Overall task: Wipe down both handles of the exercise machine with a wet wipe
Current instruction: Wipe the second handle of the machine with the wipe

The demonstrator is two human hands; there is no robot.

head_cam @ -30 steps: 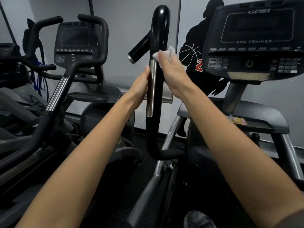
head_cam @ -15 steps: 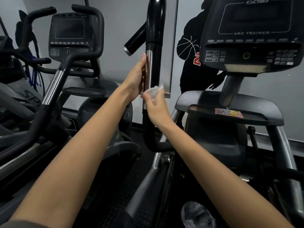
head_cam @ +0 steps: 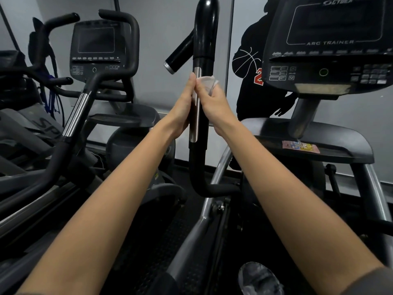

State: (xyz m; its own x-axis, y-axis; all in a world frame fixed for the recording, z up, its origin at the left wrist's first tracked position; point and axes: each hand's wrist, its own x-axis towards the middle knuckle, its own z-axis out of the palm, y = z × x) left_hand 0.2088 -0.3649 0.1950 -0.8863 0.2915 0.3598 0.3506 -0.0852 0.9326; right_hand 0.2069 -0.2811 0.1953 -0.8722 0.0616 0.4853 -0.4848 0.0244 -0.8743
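A tall black handle (head_cam: 204,33) with a silver strip (head_cam: 195,116) rises in the middle of the view. My right hand (head_cam: 213,104) presses a crumpled white wet wipe (head_cam: 207,83) against its right side, near the strip's upper end. My left hand (head_cam: 182,111) lies flat against the handle's left side, fingers stretched upward. The machine's other handle is out of view.
The Arc Trainer console (head_cam: 331,45) hangs at the upper right over a tray (head_cam: 340,154) holding a small colourful packet (head_cam: 301,146). A second machine (head_cam: 95,47) with black handlebars stands at left. A clear plastic bag (head_cam: 258,277) lies low down by the frame.
My right hand with the wipe slid down the handle, then back up to the top of the silver strip. My left hand stayed flat against the left side.
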